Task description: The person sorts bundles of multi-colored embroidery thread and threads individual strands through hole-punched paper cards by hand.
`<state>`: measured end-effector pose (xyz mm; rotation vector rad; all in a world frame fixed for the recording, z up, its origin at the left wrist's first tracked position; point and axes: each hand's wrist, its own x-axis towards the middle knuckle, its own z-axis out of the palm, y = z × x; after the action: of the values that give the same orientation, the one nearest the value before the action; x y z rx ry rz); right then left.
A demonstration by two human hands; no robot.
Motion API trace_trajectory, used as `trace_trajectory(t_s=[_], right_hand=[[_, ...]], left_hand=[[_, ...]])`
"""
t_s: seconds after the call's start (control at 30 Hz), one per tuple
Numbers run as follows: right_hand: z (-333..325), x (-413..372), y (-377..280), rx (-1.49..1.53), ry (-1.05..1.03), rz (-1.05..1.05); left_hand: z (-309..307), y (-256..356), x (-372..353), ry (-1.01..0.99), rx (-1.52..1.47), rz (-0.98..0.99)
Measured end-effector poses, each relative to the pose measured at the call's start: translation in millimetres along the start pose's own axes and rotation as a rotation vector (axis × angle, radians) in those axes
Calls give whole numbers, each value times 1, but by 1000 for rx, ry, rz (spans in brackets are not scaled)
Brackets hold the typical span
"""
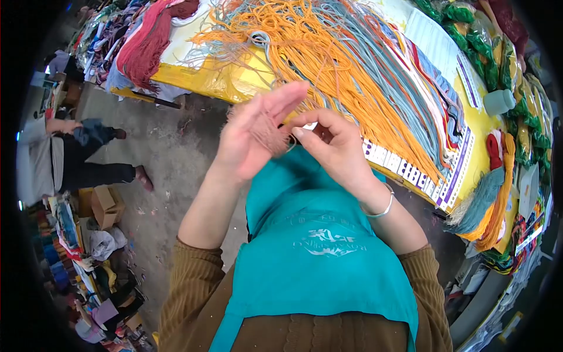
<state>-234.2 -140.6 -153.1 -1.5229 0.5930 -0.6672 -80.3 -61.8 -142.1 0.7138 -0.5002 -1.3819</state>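
Note:
My left hand (237, 141) is raised in front of the apron, its fingers stretched and slightly smeared by motion. Against its palm hangs a bunch of dusty-pink thread (271, 139). Close beside it, my right hand (337, 146) pinches thumb and forefinger together at the edge of that bunch; a thin strand seems to run there, though the fingertips hide most of it. Just beyond both hands, long orange threads (328, 70) lie spread over the table, with grey-blue threads (384, 76) alongside them.
The yellow-covered table (229, 79) carries a dark-red thread bundle (143, 58), a printed card strip (404, 170) and a pale green cup (499, 102). Bagged green yarn (469, 29) sits at right. A person (76, 158) stands left, near a cardboard box (107, 205).

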Motion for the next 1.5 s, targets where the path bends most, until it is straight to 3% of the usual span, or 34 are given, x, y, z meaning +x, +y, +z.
trace_trajectory(t_s=[0.1, 0.2, 0.33, 0.53, 0.63, 1.03, 1.23, 1.33, 1.43, 1.5], right_hand=[[3, 1, 3, 111, 33, 37], [-1, -4, 14, 220, 70, 79], [-13, -11, 13, 426, 109, 257], [-25, -13, 12, 708, 117, 277], [-26, -15, 17, 729, 108, 248], [-33, -19, 14, 738, 224, 277], [-32, -23, 14, 432, 238, 177], [-50, -24, 4, 844, 175, 340], [-64, -33, -6, 606, -2, 438], [-71, -42, -13, 299, 31, 294]], left_hand=[[2, -16, 7, -144, 17, -55], [10, -33, 10, -120, 192, -55], [13, -37, 11, -116, 144, -99], [6, -46, 16, -107, 59, -129], [12, -46, 16, -33, 176, -75], [9, -50, 19, -19, 205, -1], [12, -52, 19, 99, 408, 4], [11, -48, 20, 100, 496, 8], [16, -44, 19, 13, 292, -22], [16, -32, 16, -24, 378, -87]])
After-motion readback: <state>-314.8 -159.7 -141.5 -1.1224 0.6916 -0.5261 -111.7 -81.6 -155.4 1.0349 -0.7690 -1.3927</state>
